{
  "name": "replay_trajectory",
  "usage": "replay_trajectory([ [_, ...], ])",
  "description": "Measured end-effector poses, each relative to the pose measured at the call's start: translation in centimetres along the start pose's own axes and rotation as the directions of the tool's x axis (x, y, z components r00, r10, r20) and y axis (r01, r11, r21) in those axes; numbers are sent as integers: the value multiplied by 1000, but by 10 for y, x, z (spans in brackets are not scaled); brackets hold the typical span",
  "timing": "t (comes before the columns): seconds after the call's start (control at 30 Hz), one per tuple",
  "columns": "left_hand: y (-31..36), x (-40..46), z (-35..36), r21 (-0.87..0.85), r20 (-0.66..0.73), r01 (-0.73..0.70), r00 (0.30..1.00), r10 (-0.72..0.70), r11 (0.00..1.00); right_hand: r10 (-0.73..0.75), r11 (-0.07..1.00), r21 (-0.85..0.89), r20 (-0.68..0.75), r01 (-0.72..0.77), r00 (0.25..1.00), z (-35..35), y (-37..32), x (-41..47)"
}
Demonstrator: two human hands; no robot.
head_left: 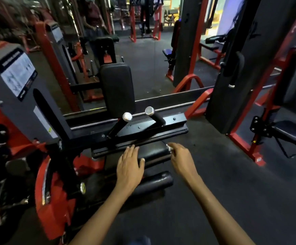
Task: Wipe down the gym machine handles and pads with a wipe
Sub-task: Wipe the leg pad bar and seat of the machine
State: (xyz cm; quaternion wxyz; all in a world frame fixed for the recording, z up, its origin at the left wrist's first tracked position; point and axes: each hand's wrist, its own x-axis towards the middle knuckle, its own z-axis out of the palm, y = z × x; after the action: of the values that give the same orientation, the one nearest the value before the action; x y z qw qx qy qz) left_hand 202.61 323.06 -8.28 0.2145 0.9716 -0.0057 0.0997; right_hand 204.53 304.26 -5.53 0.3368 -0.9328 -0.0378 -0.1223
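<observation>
A red and black leg machine stands before me. My left hand [130, 162] rests flat, fingers straight, on its upper black roller pad [155, 153]. My right hand [179, 157] sits at that roller's right end, its fingers curled around a small white piece [169, 148] that looks like the wipe. A second black roller pad [155, 181] lies lower, just under my left wrist. Beyond the hands, two black handles with chrome caps [127, 117] [149, 111] rise from a black bar. An upright black back pad [117, 89] stands behind them.
The machine's grey weight-stack cover [20, 96] and red frame [53, 206] fill the left. A black and red rack [232, 96] stands at the right. Dark rubber floor [214, 183] spreads under my right arm. More machines show in a mirror behind.
</observation>
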Motion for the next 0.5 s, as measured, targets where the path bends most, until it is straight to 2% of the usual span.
replay_trajectory([
  [0.2,11,27,33,14,18,34,999,-34,999,39,996,81,51,-43,998,4,30,43],
  [0.4,21,83,58,-48,-15,103,995,-103,994,94,985,128,152,-114,984,2,58,100],
  [0.5,22,118,70,-43,-37,100,994,-101,994,97,981,153,146,-120,984,1,65,126],
])
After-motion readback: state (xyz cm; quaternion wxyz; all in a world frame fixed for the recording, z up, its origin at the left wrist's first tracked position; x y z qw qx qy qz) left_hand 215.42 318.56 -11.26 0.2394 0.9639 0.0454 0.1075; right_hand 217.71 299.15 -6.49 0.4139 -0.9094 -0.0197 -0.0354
